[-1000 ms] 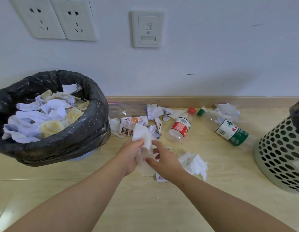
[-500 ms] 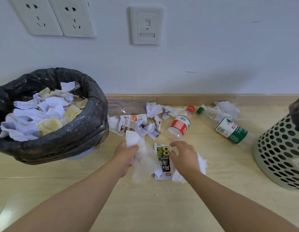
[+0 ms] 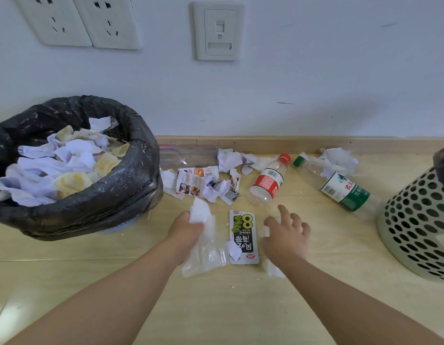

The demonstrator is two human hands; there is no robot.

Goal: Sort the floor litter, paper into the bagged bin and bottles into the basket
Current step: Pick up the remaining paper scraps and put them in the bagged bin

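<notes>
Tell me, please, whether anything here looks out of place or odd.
Yes. A black printed wrapper lies flat on the floor, seemingly neither paper nor bottle, so it fits no bin. The red-labelled bottle and green-labelled bottle lie on their sides outside the perforated basket.

Bright, even indoor light, soft shadow on the wall (image 3: pixel 340 113) above the bottles, wide-angle bowing at the edges, slightly soft focus, mild sheen on the floor (image 3: pixel 240 307)

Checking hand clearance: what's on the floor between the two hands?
Head view: a black printed wrapper lies flat between the left hand, which grips white tissue, and the right hand; a torn white scrap rests on its near end.
</notes>
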